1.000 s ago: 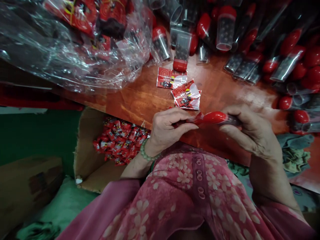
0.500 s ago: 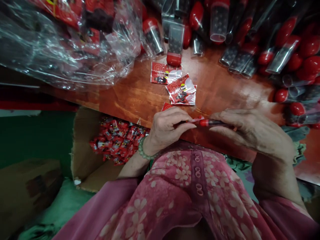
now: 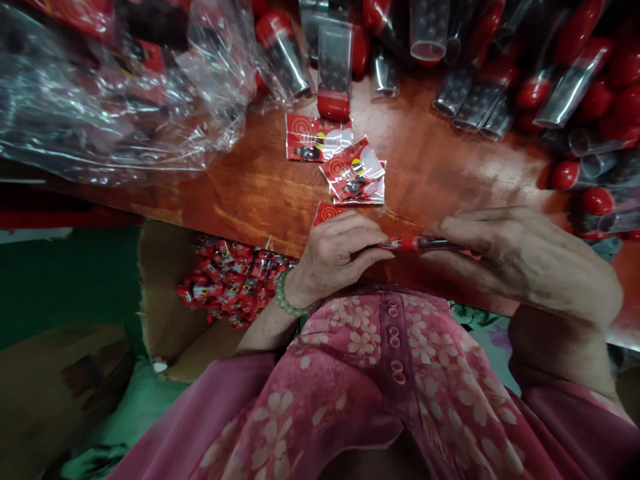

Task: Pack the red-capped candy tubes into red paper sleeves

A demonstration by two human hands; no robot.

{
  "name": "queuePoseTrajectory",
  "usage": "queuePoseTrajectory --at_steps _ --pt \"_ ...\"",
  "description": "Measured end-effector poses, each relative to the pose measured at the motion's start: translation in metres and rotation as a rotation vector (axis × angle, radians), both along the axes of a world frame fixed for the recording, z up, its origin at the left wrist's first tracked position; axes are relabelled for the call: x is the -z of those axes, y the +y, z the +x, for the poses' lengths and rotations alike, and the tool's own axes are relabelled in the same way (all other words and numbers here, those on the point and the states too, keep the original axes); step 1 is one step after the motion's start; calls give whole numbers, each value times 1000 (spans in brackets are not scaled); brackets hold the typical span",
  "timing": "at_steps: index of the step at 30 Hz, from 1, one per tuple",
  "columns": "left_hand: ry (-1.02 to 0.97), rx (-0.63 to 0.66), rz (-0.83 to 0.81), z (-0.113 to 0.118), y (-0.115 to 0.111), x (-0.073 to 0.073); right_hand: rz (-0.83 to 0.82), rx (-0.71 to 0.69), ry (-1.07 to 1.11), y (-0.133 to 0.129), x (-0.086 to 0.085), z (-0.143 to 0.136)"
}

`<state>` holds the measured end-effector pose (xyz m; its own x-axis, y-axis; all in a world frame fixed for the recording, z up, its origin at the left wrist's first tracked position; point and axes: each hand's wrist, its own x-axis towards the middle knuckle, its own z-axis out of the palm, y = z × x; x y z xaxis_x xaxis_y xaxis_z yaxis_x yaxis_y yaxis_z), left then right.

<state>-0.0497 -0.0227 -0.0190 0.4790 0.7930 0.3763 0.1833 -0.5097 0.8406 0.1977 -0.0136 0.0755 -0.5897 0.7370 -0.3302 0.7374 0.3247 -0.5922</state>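
Between my two hands, near the table's front edge, lies a small tube with a red end and a dark body [image 3: 413, 244]. My right hand [image 3: 520, 250] pinches its dark end. My left hand [image 3: 340, 250], with a green bead bracelet [image 3: 286, 297] at the wrist, pinches a small red piece of wrapping at the tube's red end. Just behind my left hand a red card [image 3: 327, 211] is partly hidden. Farther back, flat red printed packets [image 3: 353, 175] in clear wrapping overlap on the wooden table [image 3: 240, 193].
Clear tubes with red caps and dark balls [image 3: 334, 67] crowd the back and right. A big clear plastic bag [image 3: 200, 127] lies at the back left. Below the table edge, a cardboard box [image 3: 163, 293] holds many small red packets [image 3: 235, 283].
My right hand has moved slightly right, and more of the dark tube shows between my hands. The view has shifted a little.
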Motion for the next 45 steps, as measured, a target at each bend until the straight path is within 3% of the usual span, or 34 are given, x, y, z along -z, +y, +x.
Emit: queuePoseTrajectory --at_steps 3,7,11,14,18,22,25,28,31,33,36,45 --pt "14 32 -11 1 -1 4 -33 -88 -120 0 0 -4" --pt "2 73 -66 1 0 4 -79 -109 -6 4 -4 -5" --pt "-8 133 -220 -1 4 -3 -155 -44 126 11 0 -5" --pt "66 163 -378 -3 7 -10 -317 24 237 11 16 -4" --pt "136 234 -668 -5 10 -18 -605 280 493 0 40 -7" --pt "137 167 -769 -3 9 -21 -786 594 680 -16 47 -15" --pt "49 37 -864 -2 3 -18 -752 751 785 -25 48 -20" --pt "-274 -90 -1094 1 -10 -12 -692 857 854 -31 52 -23" --pt "-605 -86 -1335 9 -24 -6 -637 927 894 -36 59 -26" --pt "-718 -31 -1425 17 -31 -5 -583 974 899 -39 62 -29" --pt "-752 -27 -1475 30 -35 -9 -546 1007 903 -43 64 -36" --pt "-735 -284 -1358 47 -31 -12 -468 934 909 -52 63 -49"
